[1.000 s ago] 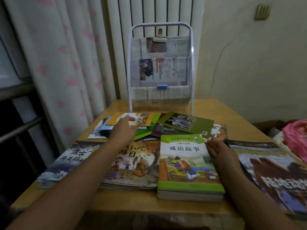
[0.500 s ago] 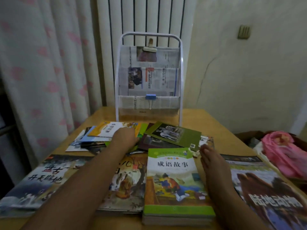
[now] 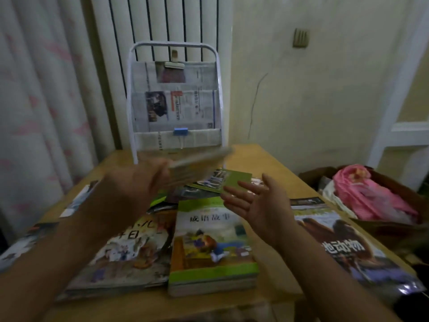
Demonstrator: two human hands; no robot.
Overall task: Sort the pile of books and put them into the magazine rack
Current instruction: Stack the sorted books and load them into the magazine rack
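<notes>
Books (image 3: 199, 163) are in your left hand (image 3: 132, 184): a thin, blurred bundle pinched at its near edge and held above the table (image 3: 274, 163), just in front of the rack (image 3: 174, 101). How many there are, you cannot tell from the blur. Your right hand (image 3: 257, 203) hangs open beside it, palm turned inward, fingers spread, holding nothing.

Bring that open hand under the far end of the bundle before you go on; a one-sided pinch on thin covers will likely let them fan or droop. Square the edges between both palms, then tip the bundle upright and lower it spine-down into a pocket. The rack's pockets are lined with newspaper and held by a blue clip (image 3: 180, 131), so slide in gently so as not to tear or snag the lining.

Spread on the table below lie more: a green book (image 3: 213, 247) on a small stack near the front, a picture book (image 3: 125, 252) to its left, an animal book (image 3: 343, 252) to its right, and a loose heap of thin ones (image 3: 222, 182) behind. Keep like sizes together as you go. A box (image 3: 380, 226) holding pink cloth (image 3: 366, 194) sits off the table's right side.
</notes>
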